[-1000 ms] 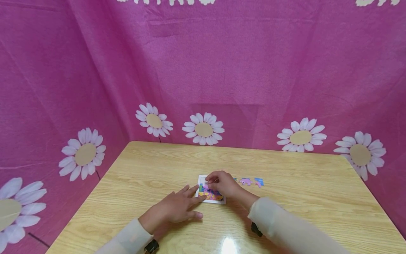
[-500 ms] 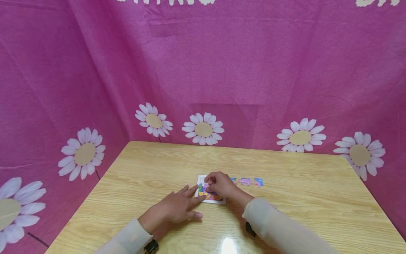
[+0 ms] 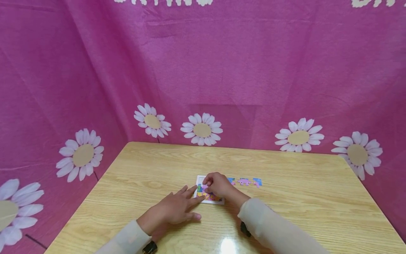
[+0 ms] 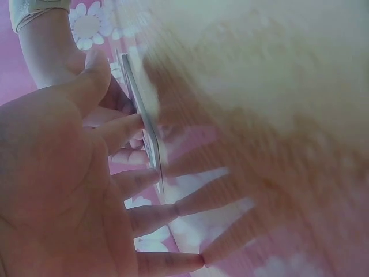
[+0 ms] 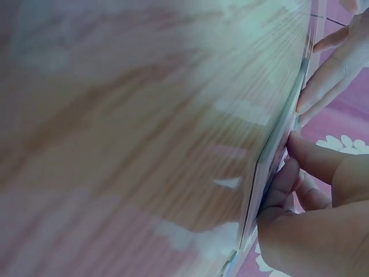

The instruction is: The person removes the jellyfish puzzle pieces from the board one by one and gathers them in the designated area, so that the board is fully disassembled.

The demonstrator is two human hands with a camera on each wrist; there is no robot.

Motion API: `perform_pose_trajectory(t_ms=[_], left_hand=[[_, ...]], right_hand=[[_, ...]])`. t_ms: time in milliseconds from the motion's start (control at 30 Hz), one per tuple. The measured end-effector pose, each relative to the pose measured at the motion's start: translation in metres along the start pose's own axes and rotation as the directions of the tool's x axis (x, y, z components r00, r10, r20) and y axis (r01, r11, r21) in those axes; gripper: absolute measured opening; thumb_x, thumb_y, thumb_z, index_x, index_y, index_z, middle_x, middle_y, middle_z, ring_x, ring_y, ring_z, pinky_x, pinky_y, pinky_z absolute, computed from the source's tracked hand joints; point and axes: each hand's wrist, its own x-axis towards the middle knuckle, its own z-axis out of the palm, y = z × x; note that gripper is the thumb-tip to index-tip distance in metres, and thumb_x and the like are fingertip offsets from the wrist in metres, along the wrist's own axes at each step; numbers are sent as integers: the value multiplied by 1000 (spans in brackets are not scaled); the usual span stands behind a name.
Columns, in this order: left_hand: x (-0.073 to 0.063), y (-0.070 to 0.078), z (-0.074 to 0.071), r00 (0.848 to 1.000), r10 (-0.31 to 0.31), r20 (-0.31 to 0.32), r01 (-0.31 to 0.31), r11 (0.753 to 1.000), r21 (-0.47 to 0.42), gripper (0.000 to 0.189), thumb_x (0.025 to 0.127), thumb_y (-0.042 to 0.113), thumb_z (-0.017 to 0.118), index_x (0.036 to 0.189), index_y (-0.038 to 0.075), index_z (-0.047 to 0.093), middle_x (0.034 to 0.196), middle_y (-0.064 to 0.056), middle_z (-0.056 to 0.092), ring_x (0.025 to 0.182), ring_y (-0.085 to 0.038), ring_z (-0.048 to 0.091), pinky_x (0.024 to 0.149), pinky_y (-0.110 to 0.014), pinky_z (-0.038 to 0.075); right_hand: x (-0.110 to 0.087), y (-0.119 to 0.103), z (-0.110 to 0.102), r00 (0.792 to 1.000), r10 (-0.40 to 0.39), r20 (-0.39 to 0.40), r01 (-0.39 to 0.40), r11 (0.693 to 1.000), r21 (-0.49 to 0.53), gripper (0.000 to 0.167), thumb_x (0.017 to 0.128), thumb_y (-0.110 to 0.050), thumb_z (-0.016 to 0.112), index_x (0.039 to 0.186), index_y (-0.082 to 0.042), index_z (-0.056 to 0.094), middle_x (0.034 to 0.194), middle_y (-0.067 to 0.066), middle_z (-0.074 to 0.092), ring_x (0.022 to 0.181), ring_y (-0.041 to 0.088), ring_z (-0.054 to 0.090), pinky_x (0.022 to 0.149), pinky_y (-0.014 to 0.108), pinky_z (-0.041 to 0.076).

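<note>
A small jigsaw puzzle in a white frame lies on the table, showing a colourful picture with purple, yellow and green parts. My left hand is spread flat, with fingertips resting on the frame's left side; in the left wrist view the fingers reach the frame's edge. My right hand bends over the puzzle, thumb and fingers curled at a purple puzzle piece in the picture. The right wrist view shows those fingertips low against the puzzle surface; the piece itself is mostly hidden there by the fingers.
Loose puzzle pieces in purple and blue lie in a row right of the frame. The wooden table ends at the back against a pink cloth with daisies. A bright reflection shows near its front.
My right hand and forearm have shifted slightly left over the puzzle, uncovering more of the leftmost loose piece. My left hand stays in place on the frame. The head view has shifted slightly.
</note>
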Motion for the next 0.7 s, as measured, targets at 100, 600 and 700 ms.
perform_pose_trajectory(t_ms=[100, 600, 700], left_hand=[[0, 0, 0, 1000, 4, -2, -4, 1000, 1, 70, 96, 70, 51, 159, 40, 39, 172, -5, 20, 156, -40, 21, 108, -75, 33], [0, -1, 0, 1000, 11, -10, -11, 1000, 4, 71, 97, 70, 51, 159, 39, 39, 172, -7, 20, 155, -41, 22, 108, -75, 33], [1, -1, 0, 1000, 14, -11, -14, 1000, 9, 70, 97, 70, 50, 160, 39, 39, 172, -7, 20, 155, -41, 21, 108, -75, 33]], right_hand=[[1, 0, 1, 1000, 2, -4, -2, 1000, 5, 17, 82, 7, 80, 91, -5, 71, 75, -2, 56, 71, 11, 51, 70, 26, 44], [4, 2, -4, 1000, 18, 22, -22, 987, 158, 17, 82, 8, 78, 94, -3, 70, 80, 2, 60, 78, 13, 54, 79, 29, 45], [5, 3, -4, 1000, 14, 19, -16, 988, 153, 14, 85, 5, 78, 94, -3, 70, 81, 2, 63, 79, 13, 56, 81, 30, 45]])
